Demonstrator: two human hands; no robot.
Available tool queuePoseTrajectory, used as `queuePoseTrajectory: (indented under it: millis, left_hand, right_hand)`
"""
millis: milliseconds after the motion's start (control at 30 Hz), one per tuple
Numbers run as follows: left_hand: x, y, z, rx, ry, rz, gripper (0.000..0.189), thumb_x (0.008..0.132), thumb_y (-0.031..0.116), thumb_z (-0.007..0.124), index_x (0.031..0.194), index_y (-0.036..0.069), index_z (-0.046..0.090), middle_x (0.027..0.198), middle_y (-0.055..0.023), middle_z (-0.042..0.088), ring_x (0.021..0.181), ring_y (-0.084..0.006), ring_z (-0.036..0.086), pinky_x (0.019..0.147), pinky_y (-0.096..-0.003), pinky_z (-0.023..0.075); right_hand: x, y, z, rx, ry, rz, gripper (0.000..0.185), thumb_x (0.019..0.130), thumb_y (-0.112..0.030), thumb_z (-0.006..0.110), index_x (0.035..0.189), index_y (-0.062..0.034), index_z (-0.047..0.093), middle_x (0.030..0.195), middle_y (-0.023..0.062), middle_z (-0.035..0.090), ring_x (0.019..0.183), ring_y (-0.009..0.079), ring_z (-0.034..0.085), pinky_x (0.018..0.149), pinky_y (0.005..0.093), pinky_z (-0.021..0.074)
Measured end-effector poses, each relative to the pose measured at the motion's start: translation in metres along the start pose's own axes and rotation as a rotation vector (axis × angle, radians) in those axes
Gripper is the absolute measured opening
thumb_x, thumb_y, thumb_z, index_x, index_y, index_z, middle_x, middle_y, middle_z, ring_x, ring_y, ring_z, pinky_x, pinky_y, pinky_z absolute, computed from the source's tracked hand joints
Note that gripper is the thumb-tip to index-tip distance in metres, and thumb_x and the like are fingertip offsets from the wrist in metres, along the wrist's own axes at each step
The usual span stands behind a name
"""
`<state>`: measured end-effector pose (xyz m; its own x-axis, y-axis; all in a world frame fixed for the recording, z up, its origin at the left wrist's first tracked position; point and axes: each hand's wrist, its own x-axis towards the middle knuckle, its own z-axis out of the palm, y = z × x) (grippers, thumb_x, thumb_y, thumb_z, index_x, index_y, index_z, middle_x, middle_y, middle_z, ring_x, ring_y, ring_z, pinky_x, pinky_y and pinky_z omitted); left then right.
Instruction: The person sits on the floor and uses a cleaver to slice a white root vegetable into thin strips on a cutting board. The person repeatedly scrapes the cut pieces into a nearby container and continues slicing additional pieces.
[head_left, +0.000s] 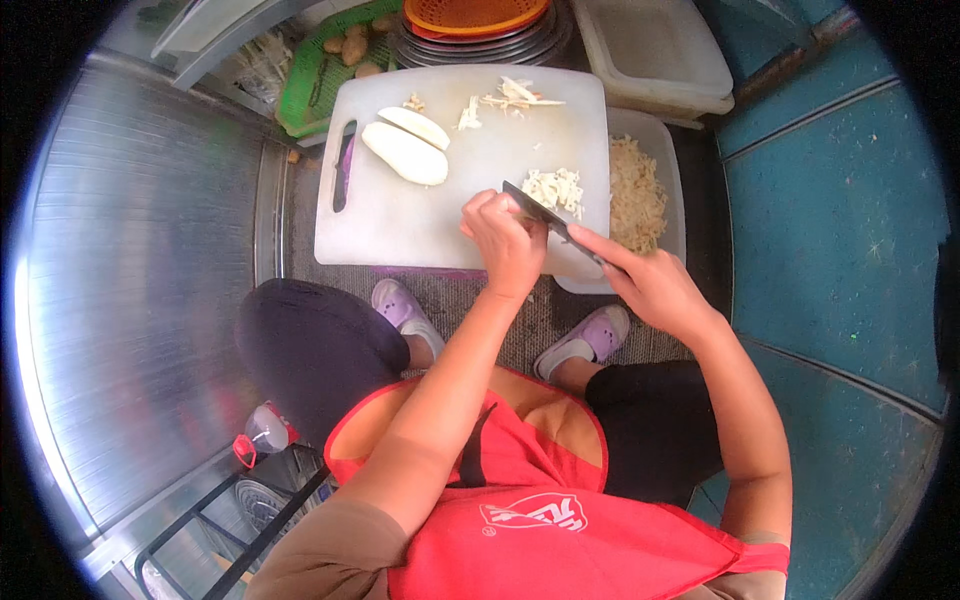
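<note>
A white plastic cutting board (495, 165) lies before me. My right hand (645, 281) holds a dark-bladed kitchen knife (551, 219) by its handle, the index finger stretched along it. Against the blade, near the board's lower right, my left hand (506, 232) is curled with bent fingers; what lies under them is mostly hidden. Chopped pale pieces (555, 189) are heaped just beyond the blade. Two peeled, pale vegetable pieces (406, 154) rest side by side on the board's left part. Thin pale strips (517, 94) and small bits are scattered near the far edge.
A translucent tub (675, 187) of shredded pale food (636, 195) stands right of the board. Beyond it is a plastic container (660, 52). An orange colander (475, 15) tops stacked metal trays (484, 52). A green basket (304, 90) holds several brown tubers. A metal panel flanks the left, blue-green panels the right.
</note>
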<state>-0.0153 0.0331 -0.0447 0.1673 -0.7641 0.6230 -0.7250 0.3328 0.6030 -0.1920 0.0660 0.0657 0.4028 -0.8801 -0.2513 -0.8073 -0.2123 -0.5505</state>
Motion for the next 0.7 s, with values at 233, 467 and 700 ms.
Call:
queuePoseTrajectory:
  millis: [233,467,700]
  left_hand:
    - [0.012,0.007,-0.023,0.124,-0.239,-0.015,0.054,0.065,0.008,0.072,0.112,0.005,0.044,0.11,-0.016,0.045,0.106,-0.0338,0.043,0.089,-0.0476,0.0328]
    - [0.024,-0.011,-0.028,0.118,-0.551,0.088,0.046,0.071,0.019,0.076,0.111,0.008,0.056,0.108,-0.0107,0.053,0.105,-0.0293,0.047,0.089,-0.0443,0.0348]
    - [0.034,-0.006,0.0,-0.094,-0.5,-0.152,0.046,0.074,0.018,0.071,0.113,0.005,0.05,0.108,-0.0122,0.054,0.106,-0.0325,0.047,0.093,-0.0446,0.0327]
  right_hand:
    - [0.014,-0.001,0.02,0.202,0.12,0.046,0.059,0.09,-0.009,0.05,0.14,-0.039,0.04,0.064,0.0173,0.056,0.052,0.0279,0.055,0.056,0.0388,0.0482]
    - [0.014,0.003,0.005,0.59,0.146,0.433,0.059,0.092,-0.011,0.049,0.142,-0.0393,0.034,0.064,0.0122,0.058,0.051,0.0169,0.057,0.053,0.0343,0.0491]
    - [-0.002,0.018,0.01,0.248,0.302,0.328,0.063,0.087,-0.01,0.049,0.142,-0.0375,0.033,0.075,0.0272,0.061,0.073,0.045,0.06,0.066,0.0507,0.0481]
